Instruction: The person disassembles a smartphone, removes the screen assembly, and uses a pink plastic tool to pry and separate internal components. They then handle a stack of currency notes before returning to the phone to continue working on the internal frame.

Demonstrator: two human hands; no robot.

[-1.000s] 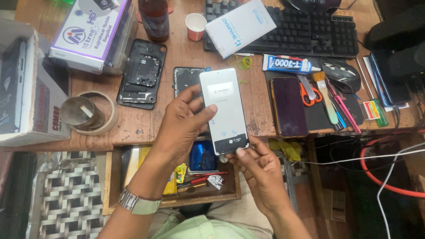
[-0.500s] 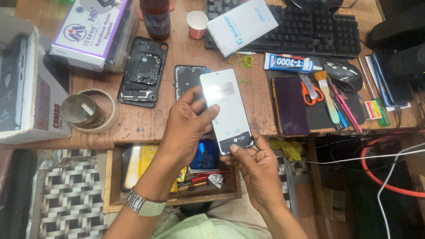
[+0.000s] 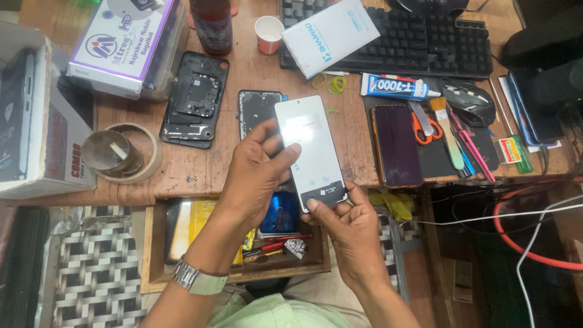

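White phone screen panel [image 3: 310, 149], left hand [image 3: 258, 176] fingers gripping its side, right hand [image 3: 346, 228] fingers pinching its bottom

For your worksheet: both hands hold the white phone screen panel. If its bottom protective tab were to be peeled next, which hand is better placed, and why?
Probably the right hand: its fingertips pinch the bottom edge of the white screen panel, right at the dark tab. The left hand grips the panel's side, steadying it.

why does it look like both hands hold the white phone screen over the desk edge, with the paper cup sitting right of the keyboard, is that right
Not quite. The head view shows the cup left of the keyboard, not right. Both the left hand and right hand do hold the white screen over the desk edge.
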